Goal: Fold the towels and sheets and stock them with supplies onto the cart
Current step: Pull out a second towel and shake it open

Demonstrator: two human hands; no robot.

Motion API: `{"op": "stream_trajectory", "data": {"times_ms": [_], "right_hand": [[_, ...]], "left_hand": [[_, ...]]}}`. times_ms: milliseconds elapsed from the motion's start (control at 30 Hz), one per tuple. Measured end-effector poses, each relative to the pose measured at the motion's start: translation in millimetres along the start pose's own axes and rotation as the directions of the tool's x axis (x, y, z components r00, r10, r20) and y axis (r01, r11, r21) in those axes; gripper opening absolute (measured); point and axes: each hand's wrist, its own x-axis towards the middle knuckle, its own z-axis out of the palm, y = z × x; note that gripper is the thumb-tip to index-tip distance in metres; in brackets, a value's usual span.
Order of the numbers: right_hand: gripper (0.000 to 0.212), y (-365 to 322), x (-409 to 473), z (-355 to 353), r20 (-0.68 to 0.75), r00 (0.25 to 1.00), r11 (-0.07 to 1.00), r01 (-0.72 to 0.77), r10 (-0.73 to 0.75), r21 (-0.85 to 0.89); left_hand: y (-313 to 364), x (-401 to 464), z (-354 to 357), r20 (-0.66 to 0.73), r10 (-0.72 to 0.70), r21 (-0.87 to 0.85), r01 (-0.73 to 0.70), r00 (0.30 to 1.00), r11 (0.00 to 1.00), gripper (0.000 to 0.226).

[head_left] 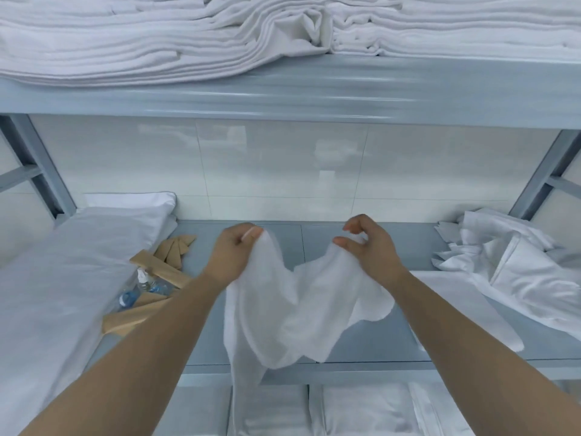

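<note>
A grey metal shelving unit [314, 99] fills the view against a glossy white tiled wall, with folded white towels [125, 42] stacked along its top shelf. Over the middle shelf [361, 335], near its front edge, the person holds up a small white towel [292, 309]. The left hand [234, 253] pinches one upper corner, fingers curled round the cloth; the right hand [366, 243] pinches the other with thumb and forefinger, the remaining fingers lifted. Between them the towel sags deep and hangs in loose folds, so it looks light, soft and limp, not slippery. Corners are the sensible hold; drawing them apart should pull the top edge straight for a fold. Crumpled sheets [509, 265] lie at the shelf's right end, a pillow [78, 262] at the left, with water bottles [141, 287] and tan packets [163, 265] beside it.
</note>
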Motion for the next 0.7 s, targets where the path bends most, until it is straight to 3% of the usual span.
{"op": "stream_trajectory", "data": {"times_ms": [100,200,333,500,700], "right_hand": [[0.045,-12,-7,28,0.172,0.984,0.997,0.061,-0.051,-0.053],[0.016,-14,-13,44,0.239,0.970,0.996,0.067,-0.051,-0.057],[0.035,-11,-16,41,0.176,0.982,0.989,0.092,-0.070,-0.118],[0.034,-11,-13,24,0.033,0.997,0.995,0.068,-0.065,-0.078],[0.035,-4,-3,-8,-0.187,0.980,0.998,-0.063,0.066,0.023]], "left_hand": [[20,-4,31,0.177,0.040,-0.032,-0.035,0.983,0.999,0.030],[29,-7,47,0.238,0.053,-0.103,-0.029,0.970,0.994,0.023],[25,-10,47,0.206,0.026,-0.138,0.003,0.978,0.990,0.015],[5,-10,40,0.168,0.014,0.146,-0.039,0.986,0.988,0.012],[-16,-14,25,0.093,-0.047,0.270,0.020,0.995,0.963,0.020]]}}
